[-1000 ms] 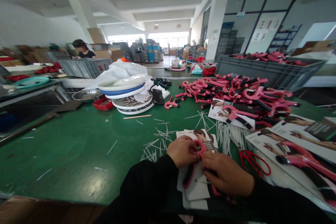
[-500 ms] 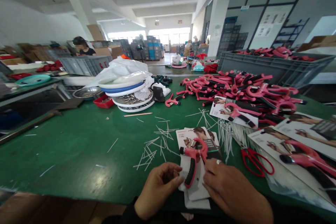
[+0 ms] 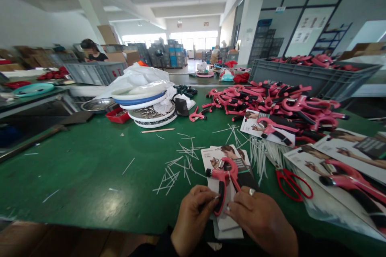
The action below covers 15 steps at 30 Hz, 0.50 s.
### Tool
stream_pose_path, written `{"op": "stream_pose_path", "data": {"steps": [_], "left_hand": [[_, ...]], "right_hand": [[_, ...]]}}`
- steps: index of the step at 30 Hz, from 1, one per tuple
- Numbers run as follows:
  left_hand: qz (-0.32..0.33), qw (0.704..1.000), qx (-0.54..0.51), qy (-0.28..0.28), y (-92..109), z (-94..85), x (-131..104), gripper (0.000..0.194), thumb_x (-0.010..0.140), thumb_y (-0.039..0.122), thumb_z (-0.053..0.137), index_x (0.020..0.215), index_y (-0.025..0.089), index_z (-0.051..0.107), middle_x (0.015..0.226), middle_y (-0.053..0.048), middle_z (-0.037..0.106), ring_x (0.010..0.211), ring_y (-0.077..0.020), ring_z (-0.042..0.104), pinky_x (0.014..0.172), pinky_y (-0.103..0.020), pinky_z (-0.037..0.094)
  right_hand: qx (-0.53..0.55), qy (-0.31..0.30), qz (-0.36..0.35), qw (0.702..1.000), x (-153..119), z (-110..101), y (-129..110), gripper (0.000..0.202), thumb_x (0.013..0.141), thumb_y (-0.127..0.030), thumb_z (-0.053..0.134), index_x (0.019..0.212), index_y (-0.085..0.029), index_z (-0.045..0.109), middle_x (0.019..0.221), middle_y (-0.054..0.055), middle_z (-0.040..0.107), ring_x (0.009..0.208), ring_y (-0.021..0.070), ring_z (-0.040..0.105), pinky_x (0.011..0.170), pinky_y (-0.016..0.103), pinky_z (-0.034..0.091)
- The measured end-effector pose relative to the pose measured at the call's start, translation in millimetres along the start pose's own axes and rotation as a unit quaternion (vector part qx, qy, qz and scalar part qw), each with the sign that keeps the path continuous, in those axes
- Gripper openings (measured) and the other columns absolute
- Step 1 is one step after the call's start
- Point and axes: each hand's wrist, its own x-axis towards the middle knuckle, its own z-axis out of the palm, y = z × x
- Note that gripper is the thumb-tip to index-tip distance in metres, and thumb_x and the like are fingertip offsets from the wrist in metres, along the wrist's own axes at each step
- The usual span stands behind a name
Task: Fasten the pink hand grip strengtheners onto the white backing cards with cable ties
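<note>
A pink hand grip with black handle pads (image 3: 222,186) lies on a printed card (image 3: 211,154) at the table's near edge, with more cards under it. My left hand (image 3: 196,213) is at the grip's left handle, thumb and forefinger pinched together; what they pinch is too small to make out. On the other side my right hand (image 3: 261,217), with a ring on one finger, has its fingers closed at the grip's right handle, which they partly hide. Loose white zip ties (image 3: 170,178) are scattered left of the card.
Red-handled scissors (image 3: 294,184) and carded grips (image 3: 346,180) lie to the right. Behind are a heap of pink grips (image 3: 271,102), a grey crate (image 3: 313,80), stacked round trays (image 3: 153,114) and a red dish (image 3: 118,115). A person (image 3: 93,51) is at the back left.
My left hand has moved right, and its thumb and forefinger have closed beside the left handle. My right hand has shifted slightly left, its fingertips nearer the middle of the grip.
</note>
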Motion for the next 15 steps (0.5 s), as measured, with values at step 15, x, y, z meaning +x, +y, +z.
{"op": "stream_pose_path", "data": {"steps": [15], "left_hand": [[0.110, 0.982, 0.152, 0.028, -2, 5.0, -3, 0.017, 0.084, 0.019, 0.052, 0.091, 0.021, 0.067, 0.074, -0.003, 0.063, 0.063, -0.0093, 0.060, 0.058, -0.016, 0.047]], "right_hand": [[0.176, 0.021, 0.164, 0.970, -8, 15, 2, 0.019, 0.089, -0.025, 0.044, 0.080, -0.021, 0.061, 0.076, 0.004, 0.061, 0.073, 0.0161, 0.055, 0.066, 0.027, 0.043]]}}
